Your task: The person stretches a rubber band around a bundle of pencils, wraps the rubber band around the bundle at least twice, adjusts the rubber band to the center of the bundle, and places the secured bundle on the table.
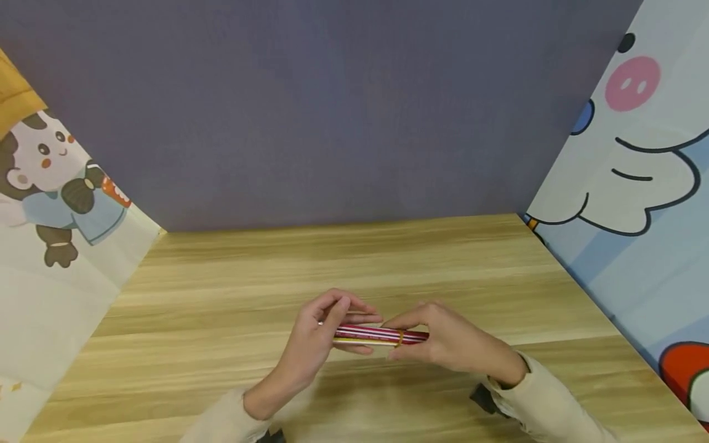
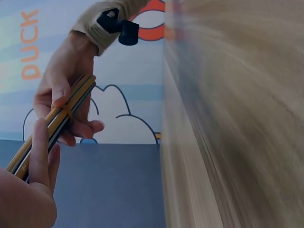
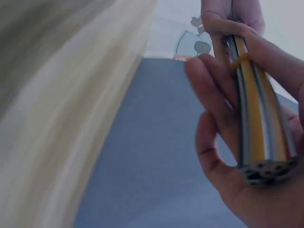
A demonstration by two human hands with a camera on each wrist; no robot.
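A bundle of striped pencils (image 1: pixel 368 333) is held level between my two hands, above the tabletop. An orange rubber band (image 1: pixel 400 336) goes round it toward the right end. My left hand (image 1: pixel 312 338) grips the left part, thumb on the near side and fingers behind. At the right end, my right hand (image 1: pixel 445 341) holds the bundle, its thumb and fingertips close to the band. The right wrist view shows the flat pencil ends (image 3: pixel 268 171) near the right palm, with the band (image 3: pixel 241 61) beside the thumb.
The wood-grain table (image 1: pixel 277 264) stretches beneath both hands. Behind it rises a grey-blue panel (image 1: pixel 343 111). Cartoon-printed sheets stand on the left (image 1: pixel 100 264) and right (image 1: pixel 609 271). A dark camera mount (image 2: pixel 128 32) sits at the right wrist.
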